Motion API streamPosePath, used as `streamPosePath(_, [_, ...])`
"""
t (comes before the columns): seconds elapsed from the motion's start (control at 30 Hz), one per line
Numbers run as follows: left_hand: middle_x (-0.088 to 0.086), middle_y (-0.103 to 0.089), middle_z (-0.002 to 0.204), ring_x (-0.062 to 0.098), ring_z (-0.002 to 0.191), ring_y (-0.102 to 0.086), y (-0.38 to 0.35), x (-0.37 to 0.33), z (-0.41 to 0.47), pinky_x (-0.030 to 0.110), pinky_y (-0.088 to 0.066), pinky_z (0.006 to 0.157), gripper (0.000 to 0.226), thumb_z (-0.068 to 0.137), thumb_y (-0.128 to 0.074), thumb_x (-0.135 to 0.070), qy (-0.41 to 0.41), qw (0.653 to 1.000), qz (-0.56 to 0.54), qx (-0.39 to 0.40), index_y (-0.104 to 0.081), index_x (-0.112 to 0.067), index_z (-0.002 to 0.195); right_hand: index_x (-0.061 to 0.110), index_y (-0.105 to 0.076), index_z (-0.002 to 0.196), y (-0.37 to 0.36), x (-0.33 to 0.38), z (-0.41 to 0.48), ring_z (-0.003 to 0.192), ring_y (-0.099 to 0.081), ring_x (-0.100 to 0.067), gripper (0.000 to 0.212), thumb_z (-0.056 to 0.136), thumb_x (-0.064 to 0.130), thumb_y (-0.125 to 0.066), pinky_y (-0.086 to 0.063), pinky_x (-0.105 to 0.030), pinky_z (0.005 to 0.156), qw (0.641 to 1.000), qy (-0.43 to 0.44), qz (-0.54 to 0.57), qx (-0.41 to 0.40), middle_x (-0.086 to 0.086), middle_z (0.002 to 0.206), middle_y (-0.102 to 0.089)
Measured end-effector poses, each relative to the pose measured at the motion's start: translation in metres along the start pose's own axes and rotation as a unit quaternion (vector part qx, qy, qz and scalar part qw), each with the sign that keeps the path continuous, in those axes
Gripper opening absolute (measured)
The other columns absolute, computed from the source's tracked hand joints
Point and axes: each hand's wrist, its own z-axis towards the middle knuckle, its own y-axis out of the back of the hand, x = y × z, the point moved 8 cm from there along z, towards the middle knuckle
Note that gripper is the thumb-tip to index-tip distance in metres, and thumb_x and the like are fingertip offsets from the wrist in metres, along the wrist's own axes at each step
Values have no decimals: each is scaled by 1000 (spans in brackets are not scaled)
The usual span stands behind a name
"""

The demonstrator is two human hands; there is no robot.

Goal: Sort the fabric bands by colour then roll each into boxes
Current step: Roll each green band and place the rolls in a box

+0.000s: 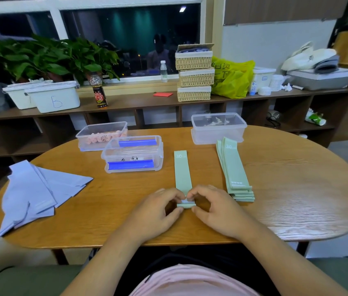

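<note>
On the wooden table (296,189) we had a stack of green bands (236,171) just right of our hands, a loose pile of lilac bands (32,189) far left, and a blue-clipped clear box (133,154) beyond. Our left hand (156,212) and right hand (217,208) curled their fingertips onto the rolled near end of a single green band (182,174), pinching it from both sides.

Shelf (136,101) beneath a dark window (130,35)
Potted plants (47,58), two white bins (53,97), three stacked wicker baskets (194,79) and a yellow bag (232,80) stand along it.
</note>
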Motion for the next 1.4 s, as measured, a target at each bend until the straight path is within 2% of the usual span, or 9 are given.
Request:
streamPosePath(0.2, [-25,-60,108,-1,107,-57,0,0,3,35,-53,92,18,101,-67,-36,-4,1000,13,-19,-60,-42,117,41,-60,113,0,-1,1,110,-61,-1,17,102,29,-66,-52,-29,95,1000,-5,-14,-16,25,107,-65])
streamPosePath(0.3, [-23,-59,109,4,109,-55,0,-2,3,34,-50,93,15,100,-68,-34,-31,999,24,-25,-65,-35,114,39,-66,109,0,-1,1,110,-58,-2,14,100,29,-68,-50,-27,95,999,3,-38,-24,26,105,-64])
streamPosePath(0.47, [-22,-61,110,5,108,-56,-2,-1,2,35,-51,92,15,96,-71,-37,-51,998,18,-21,-71,-34,111,38,-71,101,1,3,0,106,-56,-4,13,94,26,-72,-47,-21,92,998,26,-42,-25,24,101,-62])
streamPosePath(0.67, [-21,-66,106,4,105,-58,-1,0,2,33,-52,92,12,94,-77,-35,-59,998,-6,-27,-76,-33,105,34,-73,93,0,6,-2,98,-60,-9,15,86,21,-76,-49,-25,87,999,32,-26,-14,19,92,-65])
streamPosePath(0.97, [-21,-68,100,6,101,-61,-1,2,3,33,-51,92,7,90,-82,-33,-57,998,-25,-28,-80,-33,97,35,-73,91,-2,5,-3,97,-59,-8,13,85,23,-76,-51,-26,85,999,40,-25,-16,20,90,-65])
streamPosePath(1.2, [-23,-67,103,3,104,-59,1,-2,1,23,-50,91,10,92,-80,-35,-56,997,-14,-41,-80,-34,102,35,-75,94,-1,2,-1,100,-57,-7,10,87,29,-77,-45,-16,86,998,37,-42,-33,23,92,-63])
streamPosePath(1.3, [-22,-67,104,3,105,-58,0,-1,1,26,-51,91,15,93,-78,-42,-52,998,-3,-39,-80,-33,105,36,-75,95,-1,1,-1,101,-54,-4,9,87,32,-78,-41,-10,85,998,32,-50,-37,24,92,-61])
streamPosePath(1.4, [-22,-67,105,3,106,-57,-1,1,1,30,-53,89,21,94,-74,-48,-45,998,6,-41,-81,-32,106,37,-76,96,0,-1,0,103,-53,-3,9,87,37,-79,-42,-12,87,997,23,-55,-44,24,93,-61])
